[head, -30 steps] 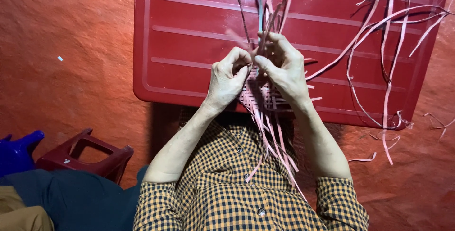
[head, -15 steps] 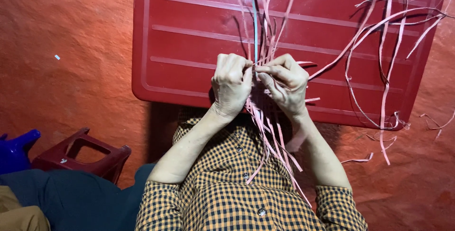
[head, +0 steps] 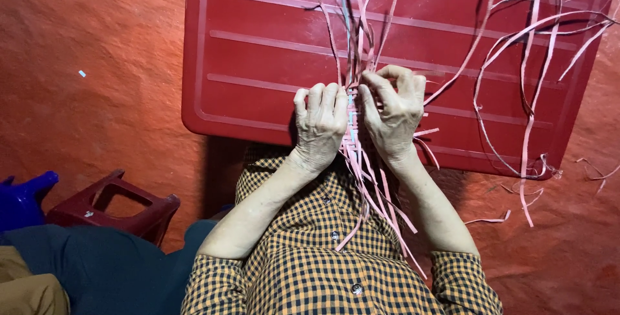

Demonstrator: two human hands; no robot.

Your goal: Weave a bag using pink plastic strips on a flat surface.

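Both of my hands grip a small woven piece of thin pink strips [head: 352, 131] over the near edge of a red plastic table [head: 258, 50]. My left hand [head: 318, 121] clasps its left side with fingers curled. My right hand [head: 391, 111] pinches the right side, fingertips at the upright strips. Loose strip ends [head: 361, 24] stick up from the weave. Other strip ends [head: 381, 205] hang down over my checked shirt.
Long loose pink strips [head: 529, 76] curl over the table's right side and onto the red floor [head: 97, 95]. A dark red stool [head: 116, 205] and a blue plastic object [head: 22, 199] stand at lower left. Dark cloth [head: 97, 270] lies beside my shirt.
My hands have drawn closer together on the weave and dropped slightly toward me. The upright strips have shifted between my fingers.
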